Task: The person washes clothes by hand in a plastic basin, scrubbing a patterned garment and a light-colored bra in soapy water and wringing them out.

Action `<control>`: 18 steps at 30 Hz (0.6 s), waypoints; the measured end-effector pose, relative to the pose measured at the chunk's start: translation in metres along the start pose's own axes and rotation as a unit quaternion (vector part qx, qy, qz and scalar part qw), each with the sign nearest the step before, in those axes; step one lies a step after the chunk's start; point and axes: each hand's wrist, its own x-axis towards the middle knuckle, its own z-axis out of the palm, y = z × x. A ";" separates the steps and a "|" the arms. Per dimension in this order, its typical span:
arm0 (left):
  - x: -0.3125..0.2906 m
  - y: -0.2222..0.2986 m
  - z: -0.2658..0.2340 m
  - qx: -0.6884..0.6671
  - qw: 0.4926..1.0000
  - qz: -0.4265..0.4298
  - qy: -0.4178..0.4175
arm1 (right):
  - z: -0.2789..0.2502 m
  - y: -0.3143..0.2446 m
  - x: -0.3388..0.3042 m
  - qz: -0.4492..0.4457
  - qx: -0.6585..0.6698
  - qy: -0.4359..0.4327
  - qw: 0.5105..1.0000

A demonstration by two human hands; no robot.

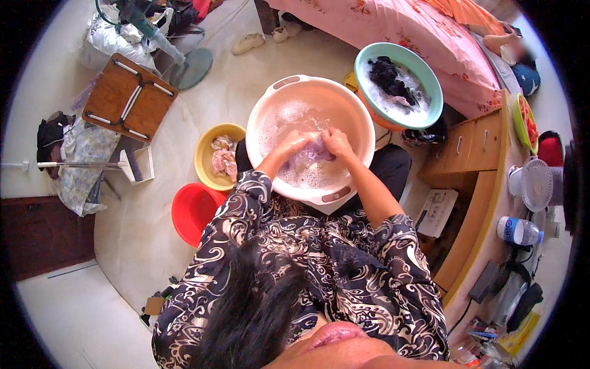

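A large white and pink basin (270, 178) of soapy water stands in front of me, between my knees. Over its middle, my left hand (296, 142) and my right hand (337, 142) are close together, fingers closed on a wet light purple cloth (310, 157). Part of the cloth hangs down into the foam, so its full shape is hidden. To the right, a turquoise basin (434, 80) holds dark clothes (388, 75) in suds. On the left, a yellow basin (203, 150) contains pale pink and white cloths (225, 161).
An empty-looking red bucket (192, 212) sits left of my arm. Beyond are a folded wooden table (132, 92), a dustpan (136, 166) and a fan base (193, 67). A bed (399, 18) lies ahead, where another person (510, 49) is partly visible. A wooden desk (470, 144) flanks my right.
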 end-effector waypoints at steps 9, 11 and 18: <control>-0.032 0.032 -0.015 0.083 0.956 0.084 0.269 | -0.059 -0.026 -0.046 -0.060 0.167 0.106 0.979; -0.038 0.036 -0.013 0.089 0.945 0.118 0.292 | -0.063 -0.030 -0.053 -0.068 0.115 0.107 0.985; -0.050 0.027 -0.003 0.166 0.929 0.142 0.298 | -0.062 -0.040 -0.072 -0.127 -0.101 0.145 0.976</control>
